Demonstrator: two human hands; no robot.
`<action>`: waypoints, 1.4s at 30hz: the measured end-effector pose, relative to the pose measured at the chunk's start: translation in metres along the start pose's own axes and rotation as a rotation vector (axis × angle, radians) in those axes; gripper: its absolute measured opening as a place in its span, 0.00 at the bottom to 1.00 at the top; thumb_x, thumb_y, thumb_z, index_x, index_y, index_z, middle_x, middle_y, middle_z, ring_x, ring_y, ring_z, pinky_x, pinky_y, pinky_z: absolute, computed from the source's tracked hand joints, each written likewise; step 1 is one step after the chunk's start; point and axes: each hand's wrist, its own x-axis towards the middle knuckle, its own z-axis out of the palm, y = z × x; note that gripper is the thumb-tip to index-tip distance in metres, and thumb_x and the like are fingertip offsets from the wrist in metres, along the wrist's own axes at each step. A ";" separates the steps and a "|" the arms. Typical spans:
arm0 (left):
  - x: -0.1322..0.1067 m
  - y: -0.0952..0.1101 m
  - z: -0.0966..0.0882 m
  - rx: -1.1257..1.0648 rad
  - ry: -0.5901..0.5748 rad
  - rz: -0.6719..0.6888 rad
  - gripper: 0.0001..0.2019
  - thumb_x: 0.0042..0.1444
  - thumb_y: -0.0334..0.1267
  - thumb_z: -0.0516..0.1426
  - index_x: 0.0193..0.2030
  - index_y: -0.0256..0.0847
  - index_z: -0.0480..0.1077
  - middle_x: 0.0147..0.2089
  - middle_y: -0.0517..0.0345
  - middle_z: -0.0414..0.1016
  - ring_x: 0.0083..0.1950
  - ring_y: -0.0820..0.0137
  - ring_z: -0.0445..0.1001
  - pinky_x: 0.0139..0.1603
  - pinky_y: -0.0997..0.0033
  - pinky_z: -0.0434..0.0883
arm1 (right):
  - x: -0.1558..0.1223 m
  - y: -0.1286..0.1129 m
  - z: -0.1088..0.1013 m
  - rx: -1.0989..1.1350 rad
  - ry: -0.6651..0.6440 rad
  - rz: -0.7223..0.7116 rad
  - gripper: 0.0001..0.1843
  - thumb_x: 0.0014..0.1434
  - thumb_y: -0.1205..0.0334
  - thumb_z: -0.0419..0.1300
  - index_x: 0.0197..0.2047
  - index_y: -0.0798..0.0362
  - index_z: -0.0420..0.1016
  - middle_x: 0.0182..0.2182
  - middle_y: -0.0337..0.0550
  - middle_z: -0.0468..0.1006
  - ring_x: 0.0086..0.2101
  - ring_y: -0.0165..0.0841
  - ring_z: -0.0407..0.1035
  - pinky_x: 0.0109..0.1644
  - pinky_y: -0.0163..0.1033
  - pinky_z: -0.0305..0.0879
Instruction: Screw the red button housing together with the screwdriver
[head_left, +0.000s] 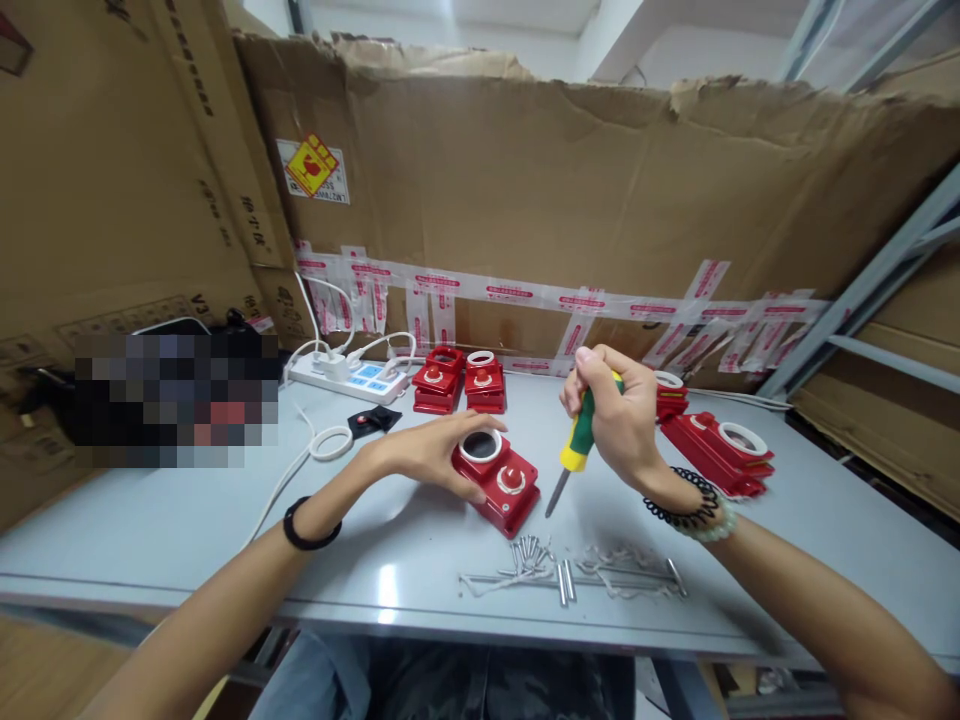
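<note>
My left hand [442, 450] is wrapped round the near red device [504, 505], which has a white ring round a dark window and a small red knob. The device rests on the table, its knob end turned toward me. Just to its right, my right hand [616, 405] grips a screwdriver [579, 437] with a green and yellow handle. The screwdriver's metal tip points down and stands apart from the device. Several screws [527, 556] lie in front of the device, beside short metal pins [565, 581] and a long thin rod [502, 579] with whitish string around it.
Two red devices [484, 385] stand at the back, with more red devices [716, 455] at the right. A power strip [349, 376] with plugs and cables sits back left, near a white ring [331, 443] and a black pouch [373, 420]. Cardboard [525, 190] walls the table's back.
</note>
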 end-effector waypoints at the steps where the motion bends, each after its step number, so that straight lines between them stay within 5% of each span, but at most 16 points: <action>1: 0.002 -0.001 0.002 0.028 0.019 -0.010 0.37 0.42 0.57 0.62 0.58 0.47 0.58 0.58 0.51 0.63 0.56 0.58 0.65 0.53 0.64 0.64 | 0.000 0.002 0.003 0.016 0.021 -0.008 0.19 0.61 0.55 0.52 0.20 0.50 0.57 0.14 0.32 0.62 0.17 0.25 0.58 0.23 0.34 0.56; 7: 0.014 0.004 0.020 0.303 0.188 -0.130 0.36 0.42 0.68 0.55 0.48 0.39 0.63 0.44 0.48 0.70 0.42 0.57 0.70 0.38 0.64 0.65 | 0.001 0.013 0.012 0.016 0.112 -0.087 0.20 0.61 0.56 0.52 0.19 0.50 0.57 0.14 0.31 0.61 0.17 0.25 0.56 0.23 0.35 0.57; 15: 0.017 0.011 0.025 0.422 0.221 -0.171 0.38 0.42 0.71 0.50 0.47 0.38 0.63 0.45 0.47 0.70 0.41 0.55 0.71 0.36 0.64 0.64 | 0.004 0.030 0.002 -0.096 0.160 -0.182 0.20 0.61 0.56 0.52 0.19 0.52 0.58 0.15 0.32 0.61 0.17 0.24 0.57 0.22 0.33 0.55; 26: 0.018 0.014 0.029 0.456 0.238 -0.186 0.37 0.43 0.71 0.49 0.46 0.38 0.63 0.45 0.48 0.70 0.41 0.57 0.72 0.36 0.65 0.65 | -0.007 0.023 -0.003 -0.260 0.170 -0.273 0.18 0.62 0.60 0.51 0.20 0.52 0.59 0.15 0.32 0.61 0.17 0.24 0.56 0.21 0.32 0.54; 30: 0.019 0.014 0.030 0.458 0.243 -0.185 0.38 0.43 0.71 0.50 0.47 0.38 0.62 0.45 0.47 0.70 0.42 0.56 0.72 0.37 0.63 0.66 | -0.006 0.013 -0.004 -0.517 0.059 -0.289 0.13 0.58 0.60 0.54 0.23 0.52 0.60 0.16 0.32 0.62 0.17 0.24 0.56 0.23 0.32 0.55; 37: 0.019 0.013 0.031 0.436 0.241 -0.184 0.37 0.43 0.71 0.50 0.46 0.38 0.63 0.43 0.47 0.70 0.42 0.56 0.72 0.37 0.63 0.67 | 0.001 -0.017 0.000 -1.345 -0.186 -0.197 0.14 0.58 0.55 0.50 0.27 0.55 0.66 0.15 0.41 0.67 0.17 0.30 0.58 0.23 0.38 0.45; 42: 0.020 0.013 0.031 0.418 0.244 -0.170 0.35 0.44 0.69 0.51 0.45 0.39 0.63 0.44 0.48 0.70 0.43 0.57 0.71 0.38 0.63 0.67 | 0.015 -0.032 -0.010 -1.232 -0.533 -0.187 0.09 0.58 0.60 0.49 0.30 0.53 0.65 0.20 0.40 0.72 0.21 0.30 0.62 0.26 0.36 0.50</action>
